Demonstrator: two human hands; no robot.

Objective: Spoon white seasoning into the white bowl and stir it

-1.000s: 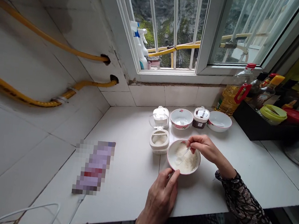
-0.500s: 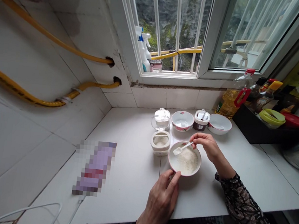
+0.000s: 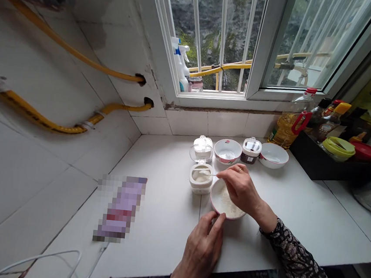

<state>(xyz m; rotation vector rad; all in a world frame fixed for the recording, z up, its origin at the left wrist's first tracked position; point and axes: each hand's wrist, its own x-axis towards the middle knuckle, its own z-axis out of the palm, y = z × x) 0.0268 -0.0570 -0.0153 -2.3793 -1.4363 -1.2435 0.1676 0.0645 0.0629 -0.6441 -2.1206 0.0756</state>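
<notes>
My right hand (image 3: 244, 190) pinches the handle of a small white spoon (image 3: 206, 173), whose scoop is over the mouth of an open white seasoning jar (image 3: 199, 187). Pale, grainy stuff shows inside that jar, and its clear lid (image 3: 200, 152) is flipped back. Just to the right, partly hidden under my right hand, sits a white bowl (image 3: 213, 199) with a pink rim and pale powder in it. The fingers of my left hand (image 3: 202, 245) grip the bowl's near rim.
Behind stand a second white jar (image 3: 203, 144), a flowered bowl (image 3: 227, 152), a dark-filled jar (image 3: 250, 152) and another bowl (image 3: 273, 157). An oil bottle (image 3: 285, 129) and a black rack (image 3: 314, 162) are at the right. A blurred purple object (image 3: 123, 207) with a white cable lies left.
My right hand has moved left with the spoon, from above the bowl to the open jar. My left hand keeps its place at the bowl's rim.
</notes>
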